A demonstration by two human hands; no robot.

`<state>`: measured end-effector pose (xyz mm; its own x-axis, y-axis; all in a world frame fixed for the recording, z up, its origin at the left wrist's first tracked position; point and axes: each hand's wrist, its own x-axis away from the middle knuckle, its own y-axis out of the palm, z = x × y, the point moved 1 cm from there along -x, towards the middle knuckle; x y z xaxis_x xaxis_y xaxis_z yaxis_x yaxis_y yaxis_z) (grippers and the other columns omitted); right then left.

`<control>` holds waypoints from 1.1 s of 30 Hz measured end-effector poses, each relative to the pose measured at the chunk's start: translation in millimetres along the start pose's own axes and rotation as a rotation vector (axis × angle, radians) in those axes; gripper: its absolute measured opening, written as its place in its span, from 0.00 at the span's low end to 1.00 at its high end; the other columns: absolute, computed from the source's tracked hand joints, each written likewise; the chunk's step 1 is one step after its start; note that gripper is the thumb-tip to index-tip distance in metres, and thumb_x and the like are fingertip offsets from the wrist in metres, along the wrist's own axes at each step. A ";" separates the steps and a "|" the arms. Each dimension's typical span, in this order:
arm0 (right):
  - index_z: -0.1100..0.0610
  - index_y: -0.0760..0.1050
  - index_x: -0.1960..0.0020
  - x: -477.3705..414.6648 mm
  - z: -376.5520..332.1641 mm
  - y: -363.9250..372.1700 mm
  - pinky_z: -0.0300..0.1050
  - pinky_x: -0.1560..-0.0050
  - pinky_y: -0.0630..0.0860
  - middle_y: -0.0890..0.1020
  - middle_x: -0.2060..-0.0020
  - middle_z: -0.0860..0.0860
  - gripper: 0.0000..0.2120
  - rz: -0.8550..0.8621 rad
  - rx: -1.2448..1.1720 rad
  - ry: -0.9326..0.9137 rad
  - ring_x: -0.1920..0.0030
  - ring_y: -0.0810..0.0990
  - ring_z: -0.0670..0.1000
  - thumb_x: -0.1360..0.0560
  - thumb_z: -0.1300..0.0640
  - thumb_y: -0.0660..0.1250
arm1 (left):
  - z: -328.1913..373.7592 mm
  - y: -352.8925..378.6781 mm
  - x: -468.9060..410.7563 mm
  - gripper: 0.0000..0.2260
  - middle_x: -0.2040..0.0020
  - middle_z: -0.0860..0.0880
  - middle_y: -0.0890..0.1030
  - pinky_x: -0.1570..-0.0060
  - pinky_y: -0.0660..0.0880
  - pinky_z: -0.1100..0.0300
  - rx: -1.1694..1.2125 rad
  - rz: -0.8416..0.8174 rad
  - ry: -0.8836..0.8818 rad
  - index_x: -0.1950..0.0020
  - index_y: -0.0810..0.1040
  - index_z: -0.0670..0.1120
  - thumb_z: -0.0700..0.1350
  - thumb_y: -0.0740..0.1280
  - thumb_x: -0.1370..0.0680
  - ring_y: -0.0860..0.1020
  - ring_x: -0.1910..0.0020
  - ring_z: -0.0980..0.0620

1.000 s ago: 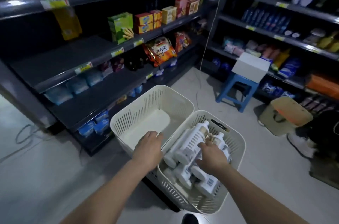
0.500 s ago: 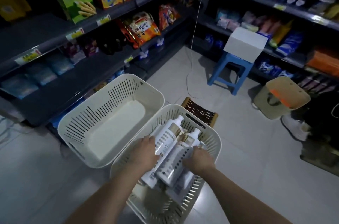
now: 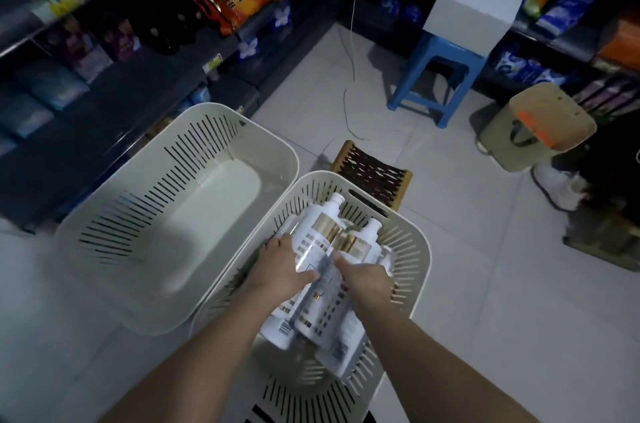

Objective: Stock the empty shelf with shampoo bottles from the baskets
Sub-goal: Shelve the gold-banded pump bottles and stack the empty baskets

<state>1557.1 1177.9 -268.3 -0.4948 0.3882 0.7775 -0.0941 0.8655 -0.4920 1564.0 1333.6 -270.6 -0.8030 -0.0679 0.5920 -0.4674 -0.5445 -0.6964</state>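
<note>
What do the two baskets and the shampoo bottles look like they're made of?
Empty basket and bottle basket: likely moulded plastic, matte cream, with thin slotted walls and rounded corners. Shampoo bottles: probably plastic, glossy white, with a light glint on one; gold label bands.

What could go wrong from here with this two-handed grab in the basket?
1. The left hand and right hand clamp several shampoo bottles as one bundle; a middle one could slip out on the lift.
2. Bottle caps may catch on the slotted basket wall.
3. A loose cable trails over the floor near the shelves and could trip the person.
</note>
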 end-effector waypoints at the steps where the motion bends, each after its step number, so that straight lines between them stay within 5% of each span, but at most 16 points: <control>1: 0.55 0.75 0.62 -3.0 1.9 5.6 0.51 0.56 0.83 0.80 0.65 0.51 0.30 0.050 0.032 0.007 0.64 0.81 0.53 0.43 0.28 0.73 | -0.3 -0.2 -2.2 0.33 0.41 0.46 0.73 0.49 0.73 0.55 0.005 -0.007 -0.006 0.35 0.67 0.46 0.57 0.75 0.33 0.74 0.45 0.47; 4: 0.55 0.79 0.55 -32.8 24.0 25.2 0.47 0.58 0.82 0.82 0.59 0.52 0.47 0.157 0.132 -0.004 0.60 0.82 0.54 0.59 0.20 0.62 | -4.5 -1.7 -5.4 0.30 0.45 0.48 0.75 0.54 0.78 0.53 0.088 -0.070 -0.035 0.39 0.69 0.48 0.54 0.78 0.35 0.77 0.50 0.49; 8: 0.55 0.79 0.55 -45.8 31.2 30.1 0.50 0.62 0.84 0.83 0.60 0.52 0.47 0.181 0.079 0.032 0.62 0.83 0.54 0.62 0.22 0.66 | -19.5 -1.7 -1.2 0.24 0.51 0.51 0.80 0.64 0.76 0.60 0.313 -0.171 -0.063 0.45 0.73 0.48 0.49 0.78 0.37 0.80 0.57 0.55; 14: 0.56 0.72 0.44 11.3 2.6 18.9 0.46 0.60 0.80 0.82 0.56 0.51 0.31 0.064 -0.133 -0.037 0.59 0.82 0.52 0.40 0.45 0.80 | -45.5 0.4 19.3 0.23 0.50 0.48 0.85 0.49 0.80 0.43 0.764 -0.398 -0.183 0.42 0.77 0.47 0.38 0.77 0.34 0.85 0.53 0.48; 19: 0.49 0.72 0.50 19.5 10.0 18.5 0.53 0.50 0.81 0.84 0.53 0.52 0.23 -0.123 -0.229 -0.205 0.53 0.84 0.54 0.37 0.57 0.82 | -63.4 -6.3 45.6 0.24 0.48 0.46 0.85 0.46 0.79 0.42 0.949 -0.430 -0.219 0.39 0.76 0.47 0.39 0.77 0.33 0.84 0.50 0.46; 25: 0.57 0.76 0.41 42.8 7.6 10.5 0.60 0.52 0.83 0.85 0.51 0.59 0.24 -0.373 -0.332 -0.269 0.55 0.86 0.61 0.34 0.61 0.79 | -75.1 -15.4 95.4 0.23 0.47 0.44 0.85 0.43 0.77 0.42 1.205 -0.310 -0.199 0.39 0.77 0.45 0.37 0.76 0.33 0.84 0.48 0.43; 30: 0.55 0.77 0.40 75.9 -5.2 4.8 0.64 0.51 0.82 0.86 0.52 0.59 0.26 -0.558 -0.229 -0.417 0.54 0.86 0.63 0.35 0.56 0.80 | -69.3 -23.3 147.9 0.21 0.49 0.43 0.85 0.53 0.80 0.49 1.382 -0.140 -0.185 0.38 0.75 0.43 0.34 0.73 0.30 0.84 0.50 0.43; 33: 0.54 0.78 0.43 105.9 -17.0 5.6 0.59 0.54 0.83 0.86 0.52 0.57 0.26 -0.666 -0.173 -0.531 0.55 0.86 0.60 0.39 0.55 0.80 | -68.0 -25.7 179.0 0.24 0.47 0.40 0.84 0.52 0.79 0.47 1.536 -0.017 -0.173 0.38 0.75 0.44 0.36 0.73 0.33 0.83 0.49 0.40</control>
<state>1518.9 1229.2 -182.0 -0.7252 -0.3783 0.5753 -0.3960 0.9127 0.1010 1407.2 1392.3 -174.2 -0.7002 -0.0862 0.7088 0.4282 -0.8450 0.3202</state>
